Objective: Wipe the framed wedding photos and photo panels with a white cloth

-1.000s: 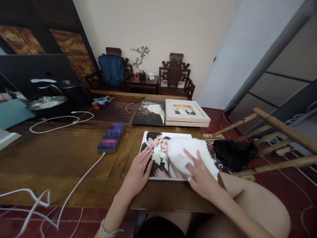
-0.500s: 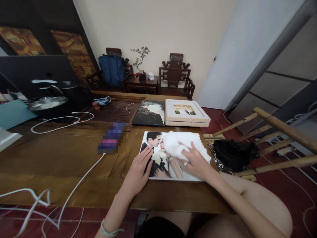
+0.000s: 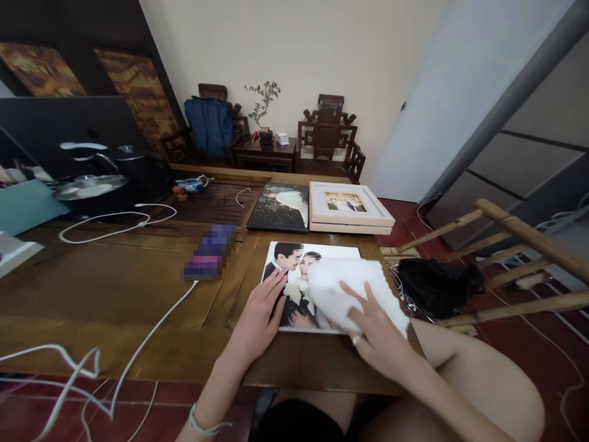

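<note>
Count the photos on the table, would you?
3: a pale photo beneath the left hand and white cloth, a dark photo behind it, and a framed photo to that one's right. Others may be hidden underneath.

Clock centred on the photo panel (image 3: pixel 298 302): smooth, flat printed face, a bit glossy. On it, white cloth (image 3: pixel 334 285), soft, fluffy, matt, ragged edge. Table (image 3: pixel 115 301): brown wood, semi-gloss, visible grain. 11 o'clock, dark print (image 3: pixel 276 215), slick sheen. 12, picture frame (image 3: pixel 352 228), pale, smooth, matt, looks like wood. Between 9 and 10, pot lid (image 3: pixel 94 184), clear glass, shiny. 9, cable (image 3: pixel 159 333), smooth white plastic. 3, chair (image 3: pixel 529 245), bamboo-like poles. 4, floor (image 3: pixel 497 393), red tile.
</note>
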Demonstrator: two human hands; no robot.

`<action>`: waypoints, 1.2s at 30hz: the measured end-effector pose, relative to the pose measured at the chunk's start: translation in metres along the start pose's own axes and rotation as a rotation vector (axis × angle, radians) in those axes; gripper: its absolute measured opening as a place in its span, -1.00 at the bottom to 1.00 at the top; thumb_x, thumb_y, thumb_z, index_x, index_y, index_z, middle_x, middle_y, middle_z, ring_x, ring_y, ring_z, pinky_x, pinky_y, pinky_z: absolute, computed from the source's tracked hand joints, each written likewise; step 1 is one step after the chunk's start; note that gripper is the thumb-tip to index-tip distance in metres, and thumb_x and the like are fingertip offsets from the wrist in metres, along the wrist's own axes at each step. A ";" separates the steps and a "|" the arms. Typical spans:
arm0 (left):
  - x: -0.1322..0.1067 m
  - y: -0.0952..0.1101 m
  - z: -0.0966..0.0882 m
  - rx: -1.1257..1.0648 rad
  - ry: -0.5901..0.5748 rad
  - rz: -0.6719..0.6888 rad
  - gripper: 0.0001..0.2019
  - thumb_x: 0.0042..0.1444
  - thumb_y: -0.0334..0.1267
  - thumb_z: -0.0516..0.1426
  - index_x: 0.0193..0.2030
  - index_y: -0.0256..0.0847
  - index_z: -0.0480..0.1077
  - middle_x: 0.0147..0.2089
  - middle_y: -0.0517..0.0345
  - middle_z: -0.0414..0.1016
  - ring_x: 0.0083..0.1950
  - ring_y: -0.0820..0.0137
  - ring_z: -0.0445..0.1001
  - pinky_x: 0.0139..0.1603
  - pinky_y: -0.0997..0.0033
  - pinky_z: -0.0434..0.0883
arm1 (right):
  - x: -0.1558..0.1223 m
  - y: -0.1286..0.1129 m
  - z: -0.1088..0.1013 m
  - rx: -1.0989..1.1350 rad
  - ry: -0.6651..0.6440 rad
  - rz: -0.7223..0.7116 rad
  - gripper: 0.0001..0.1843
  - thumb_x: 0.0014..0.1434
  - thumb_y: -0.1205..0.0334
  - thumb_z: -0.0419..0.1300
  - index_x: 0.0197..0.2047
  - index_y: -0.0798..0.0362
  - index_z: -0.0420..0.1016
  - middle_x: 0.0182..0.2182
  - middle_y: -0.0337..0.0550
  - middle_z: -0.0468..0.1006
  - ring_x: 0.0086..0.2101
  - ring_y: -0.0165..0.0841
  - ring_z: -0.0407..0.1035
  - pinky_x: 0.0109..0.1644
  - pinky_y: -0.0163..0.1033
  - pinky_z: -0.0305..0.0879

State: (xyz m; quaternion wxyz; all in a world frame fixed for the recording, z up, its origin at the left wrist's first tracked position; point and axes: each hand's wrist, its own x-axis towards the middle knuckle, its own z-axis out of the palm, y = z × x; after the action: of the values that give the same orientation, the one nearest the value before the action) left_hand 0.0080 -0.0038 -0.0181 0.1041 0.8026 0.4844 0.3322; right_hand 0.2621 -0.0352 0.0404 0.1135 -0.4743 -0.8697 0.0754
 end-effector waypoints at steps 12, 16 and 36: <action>0.000 -0.003 0.002 -0.012 -0.017 -0.011 -0.57 0.29 -0.31 -0.06 0.29 -0.12 0.11 0.33 -0.01 0.19 0.38 0.23 0.09 0.31 -0.01 0.17 | 0.011 -0.007 -0.002 0.103 -0.039 -0.058 -0.62 -0.04 0.51 0.03 -0.16 0.04 0.46 0.15 0.07 0.36 0.23 -0.05 0.06 0.29 0.33 -0.23; 0.000 -0.003 0.002 -0.006 -0.024 0.002 -0.57 0.30 -0.31 -0.07 0.30 -0.15 0.10 0.33 -0.06 0.19 0.37 0.23 0.10 0.30 -0.01 0.18 | 0.074 0.024 0.003 0.064 0.034 -0.050 -0.62 0.08 0.49 -0.03 -0.06 0.08 0.41 0.06 0.07 0.45 0.20 -0.06 0.14 0.24 0.37 -0.24; -0.001 -0.004 0.004 -0.046 0.015 -0.041 -0.53 0.28 -0.36 -0.13 0.33 -0.17 0.08 0.37 -0.06 0.11 0.39 0.20 0.05 0.32 -0.01 0.16 | -0.010 -0.049 0.001 0.189 -0.162 -0.118 -0.54 -0.09 0.52 0.01 -0.11 0.06 0.45 0.24 0.00 0.24 0.30 -0.18 -0.11 0.33 0.27 -0.41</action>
State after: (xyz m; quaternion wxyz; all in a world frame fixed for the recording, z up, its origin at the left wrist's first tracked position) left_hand 0.0078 -0.0019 -0.0238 0.1256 0.7876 0.4936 0.3469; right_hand 0.2276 -0.0698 0.0501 0.0912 -0.4020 -0.8914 0.1884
